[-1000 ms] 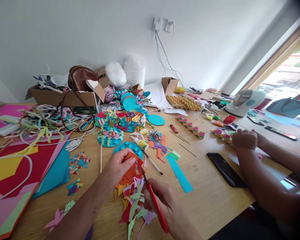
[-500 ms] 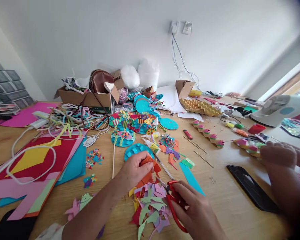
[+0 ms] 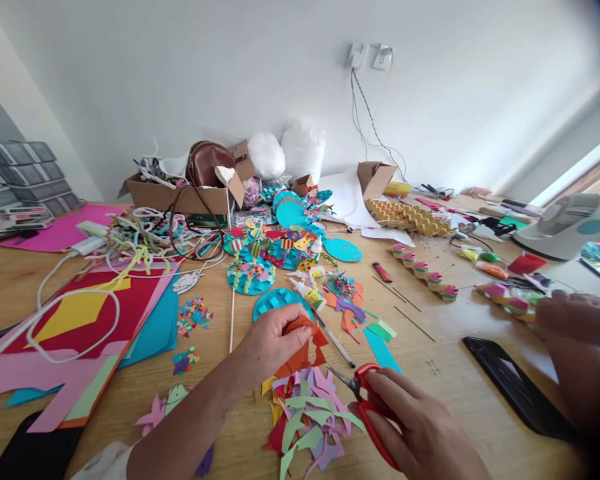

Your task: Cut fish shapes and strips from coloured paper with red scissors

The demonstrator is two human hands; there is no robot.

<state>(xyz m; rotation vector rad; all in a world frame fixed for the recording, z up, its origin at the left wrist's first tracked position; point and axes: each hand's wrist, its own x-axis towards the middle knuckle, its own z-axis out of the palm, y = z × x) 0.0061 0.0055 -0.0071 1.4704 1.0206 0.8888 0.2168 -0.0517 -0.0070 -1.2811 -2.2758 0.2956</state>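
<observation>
My left hand pinches a piece of orange paper with a cut, uneven edge. To its right, my right hand has its fingers in the red handles of the scissors. The scissors' tips point at the orange paper but stand apart from it. Below both lies a heap of paper scraps in green, purple, pink, red and yellow. A round blue piece and a pen lie just beyond the left hand.
Stacked coloured sheets and a white cable lie left. Decorated blue discs and glue bottles sit ahead. On the right are a black phone, another person's hands and a white fan.
The scissors in my right hand have drawn back to the right, away from the orange paper. The whole view has shifted slightly, and the left hand keeps its hold.
</observation>
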